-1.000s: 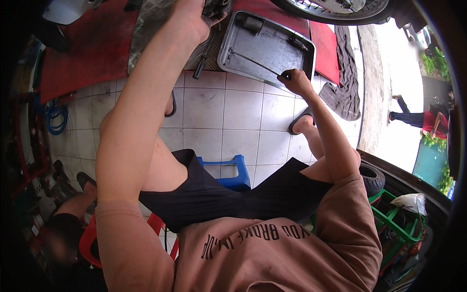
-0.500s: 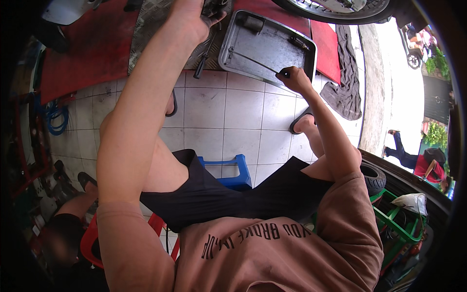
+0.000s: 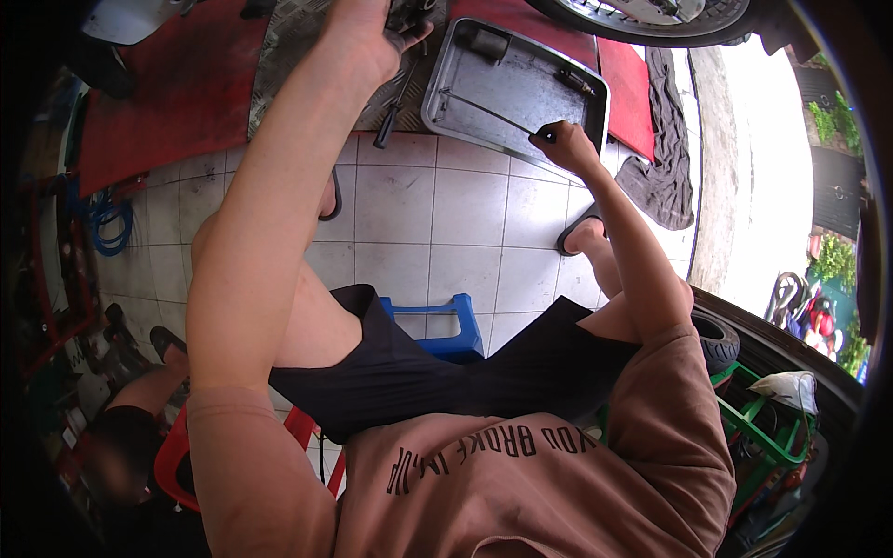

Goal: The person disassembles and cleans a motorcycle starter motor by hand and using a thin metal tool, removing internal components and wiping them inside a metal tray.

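Note:
My left hand (image 3: 377, 51) grips a dark metal part (image 3: 414, 17) at the top edge, partly hidden by the hand and cropped. Below it lies a black-handled screwdriver (image 3: 381, 130) on a metal tread plate (image 3: 274, 84). My right hand (image 3: 567, 144) is closed on the dark handle of a long thin rod tool (image 3: 493, 114), whose far end reaches into a grey metal tray (image 3: 535, 74). Inside the tray are a dark cylindrical part (image 3: 489, 45) and a smaller black fitting (image 3: 575, 82).
Red mats (image 3: 163, 102) flank the plate. A spoked wheel (image 3: 642, 23), grey cloth (image 3: 665, 121), blue hose (image 3: 112, 232), blue stool (image 3: 456, 330), tyre (image 3: 716, 342) and green rack (image 3: 763, 428) surround me. Another person (image 3: 130, 428) is at lower left; a street lies right.
My hands stay almost where they were, with the same holds. On the street, the passer-by in red and the scooter seen earlier have shifted along, and the view there differs.

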`<state>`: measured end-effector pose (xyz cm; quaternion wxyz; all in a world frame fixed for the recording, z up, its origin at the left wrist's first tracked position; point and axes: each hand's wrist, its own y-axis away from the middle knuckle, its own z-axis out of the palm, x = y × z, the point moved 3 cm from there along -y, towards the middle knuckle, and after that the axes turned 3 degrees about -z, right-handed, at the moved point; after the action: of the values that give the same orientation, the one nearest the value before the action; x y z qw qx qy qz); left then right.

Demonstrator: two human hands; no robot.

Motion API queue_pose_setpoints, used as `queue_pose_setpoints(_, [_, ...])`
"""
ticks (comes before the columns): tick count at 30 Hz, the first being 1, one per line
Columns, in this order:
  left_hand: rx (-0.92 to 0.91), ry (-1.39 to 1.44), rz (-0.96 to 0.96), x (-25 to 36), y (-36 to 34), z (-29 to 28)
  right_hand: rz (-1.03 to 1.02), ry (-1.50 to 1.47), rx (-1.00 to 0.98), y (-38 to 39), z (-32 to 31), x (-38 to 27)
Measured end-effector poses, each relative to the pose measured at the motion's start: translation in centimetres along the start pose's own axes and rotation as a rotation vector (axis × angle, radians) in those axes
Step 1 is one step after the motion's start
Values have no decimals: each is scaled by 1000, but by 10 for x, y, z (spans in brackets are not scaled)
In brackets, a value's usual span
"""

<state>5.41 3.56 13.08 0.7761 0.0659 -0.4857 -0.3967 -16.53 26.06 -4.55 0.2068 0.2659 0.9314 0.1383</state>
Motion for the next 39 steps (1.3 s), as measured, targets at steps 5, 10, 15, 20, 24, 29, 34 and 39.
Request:
queue_pose_setpoints(5, [6,2,-9,-1,1,-1,-64,28,-1,-1,0,-2])
queue_pose_setpoints(10, [-1,19,-13,-2,0,-3,-57,14,28,-2,-1,-6])
queue_pose_setpoints(15, [5,12,-5,1,3,-1,-57,-1,56,-4,0,-3])
queue_pose_setpoints(20, [-56,32,-15,-1,-2,-4,-64,-27,52,1,-2,2])
queue_pose_setpoints(24, [-3,61,-55,-7,11,-5,-59,-33,72,12,-12,3])
queue_pose_setpoints(29, [8,-52,-39,-2,6,-6,-50,-146,169,31,-44,10])
queue_pose_setpoints(34, [-2,1,-89,-4,7,-1,-116,-165,310,60,-84,3])
queue_pose_setpoints(39, [-53,19,-120,-15,6,2,-139,-243,346,93,-114,-9])
